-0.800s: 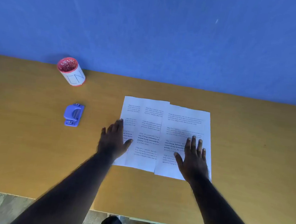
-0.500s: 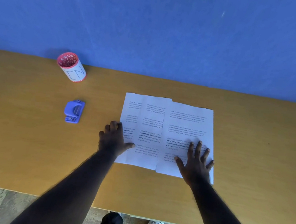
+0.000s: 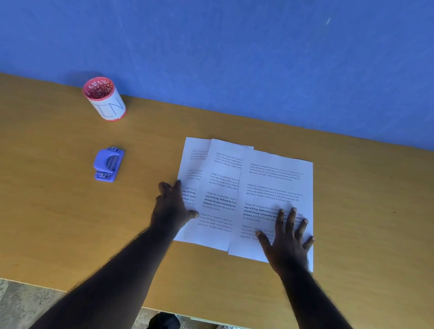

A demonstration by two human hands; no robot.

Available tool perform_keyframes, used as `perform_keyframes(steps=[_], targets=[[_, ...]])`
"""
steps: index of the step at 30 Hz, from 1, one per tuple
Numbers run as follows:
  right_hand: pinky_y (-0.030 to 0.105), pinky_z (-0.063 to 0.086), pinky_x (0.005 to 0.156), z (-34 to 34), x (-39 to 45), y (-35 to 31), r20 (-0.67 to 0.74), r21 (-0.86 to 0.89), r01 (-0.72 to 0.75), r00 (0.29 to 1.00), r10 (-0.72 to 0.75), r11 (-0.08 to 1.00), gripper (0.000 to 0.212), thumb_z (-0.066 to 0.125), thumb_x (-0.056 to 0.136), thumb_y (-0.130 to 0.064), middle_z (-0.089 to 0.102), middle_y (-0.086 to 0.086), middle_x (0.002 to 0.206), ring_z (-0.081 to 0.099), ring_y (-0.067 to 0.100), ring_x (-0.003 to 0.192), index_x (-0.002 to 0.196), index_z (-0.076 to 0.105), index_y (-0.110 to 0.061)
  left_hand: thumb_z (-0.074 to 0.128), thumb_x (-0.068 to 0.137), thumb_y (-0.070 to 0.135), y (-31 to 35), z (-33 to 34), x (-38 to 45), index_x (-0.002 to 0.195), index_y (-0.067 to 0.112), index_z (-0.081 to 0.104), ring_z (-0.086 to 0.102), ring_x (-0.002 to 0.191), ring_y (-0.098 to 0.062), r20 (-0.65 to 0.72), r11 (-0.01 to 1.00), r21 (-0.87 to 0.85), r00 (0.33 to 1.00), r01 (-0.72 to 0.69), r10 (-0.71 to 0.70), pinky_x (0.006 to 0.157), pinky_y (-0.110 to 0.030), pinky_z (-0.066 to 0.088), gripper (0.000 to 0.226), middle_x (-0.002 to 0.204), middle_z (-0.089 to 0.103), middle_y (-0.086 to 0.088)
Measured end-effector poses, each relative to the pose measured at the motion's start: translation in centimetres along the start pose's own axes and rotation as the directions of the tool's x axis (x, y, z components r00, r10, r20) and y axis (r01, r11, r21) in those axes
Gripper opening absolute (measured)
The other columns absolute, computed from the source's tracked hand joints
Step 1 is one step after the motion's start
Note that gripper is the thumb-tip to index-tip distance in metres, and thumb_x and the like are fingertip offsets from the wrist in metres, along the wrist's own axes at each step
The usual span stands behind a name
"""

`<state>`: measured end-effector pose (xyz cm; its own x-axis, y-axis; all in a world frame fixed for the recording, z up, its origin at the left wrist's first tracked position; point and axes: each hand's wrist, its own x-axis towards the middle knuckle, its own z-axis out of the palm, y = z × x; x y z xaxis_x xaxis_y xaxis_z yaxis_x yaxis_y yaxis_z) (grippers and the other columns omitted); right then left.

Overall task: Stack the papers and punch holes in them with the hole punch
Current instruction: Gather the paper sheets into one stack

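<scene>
Three printed white papers (image 3: 246,183) lie fanned and overlapping on the wooden table (image 3: 44,213), the rightmost sheet (image 3: 275,181) on top. My left hand (image 3: 172,208) rests at the left edge of the leftmost sheet, fingers bent against that edge, thumb on the paper. My right hand (image 3: 287,240) lies flat with fingers spread on the lower part of the rightmost sheet. A small purple hole punch (image 3: 108,164) sits on the table well to the left of the papers, apart from both hands.
A red and white cup (image 3: 105,99) stands at the back left, close to the blue wall (image 3: 223,44). The table's near edge (image 3: 194,316) runs below my forearms, with floor and shoes beneath it.
The leftmost sheets have slid right, so the fan is tighter. My right hand has spread its fingers and drawn back toward the near edge of the top sheet.
</scene>
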<state>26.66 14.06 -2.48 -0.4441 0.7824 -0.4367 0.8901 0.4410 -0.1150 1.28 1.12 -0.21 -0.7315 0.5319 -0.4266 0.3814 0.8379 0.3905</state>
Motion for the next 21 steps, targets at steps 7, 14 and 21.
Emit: perform_keyframes(steps=[7, 14, 21], targets=[[0.069, 0.009, 0.12, -0.2, 0.0, -0.6, -0.004, 0.068, -0.004, 1.0, 0.004, 0.998, 0.089, 0.032, 0.096, -0.067, -0.018, 0.015, 0.169, -0.01, 0.043, 0.155, 0.16, -0.007, -0.019, 0.069, 0.087, 0.027, 0.3, 0.2, 0.5, 0.154, 0.017, 0.02, 0.053, 0.121, -0.035, -0.032, 0.968, -0.237, 0.995, 0.085, -0.095, 0.086, -0.042, 0.055, 0.084, 0.144, 0.035, -0.013], [0.066, 0.009, 0.121, -0.4, -0.1, -2.7, 0.001, 0.095, 0.051, 0.999, -0.052, 0.994, 0.086, 0.034, 0.099, -0.062, -0.014, 0.015, 0.17, -0.009, 0.038, 0.156, 0.161, -0.005, -0.017, 0.055, 0.084, 0.011, 0.3, 0.5, 0.7, 0.135, 0.027, 0.05, 0.061, 0.102, -0.026, -0.052, 0.952, -0.306, 0.999, -0.005, -0.012, 0.073, -0.029, 0.051, 0.054, 0.117, 0.054, -0.007], [0.065, 0.007, 0.122, -0.4, -0.1, -4.7, 0.012, 0.103, 0.115, 0.993, -0.117, 0.988, 0.086, 0.035, 0.099, -0.06, -0.012, 0.013, 0.17, -0.007, 0.035, 0.157, 0.161, -0.005, -0.016, 0.052, 0.085, 0.008, 0.5, 0.6, 0.7, 0.135, 0.029, 0.054, 0.057, 0.096, -0.019, -0.018, 0.937, -0.348, 0.999, -0.037, 0.033, 0.059, -0.014, 0.041, 0.054, 0.115, 0.055, -0.005]])
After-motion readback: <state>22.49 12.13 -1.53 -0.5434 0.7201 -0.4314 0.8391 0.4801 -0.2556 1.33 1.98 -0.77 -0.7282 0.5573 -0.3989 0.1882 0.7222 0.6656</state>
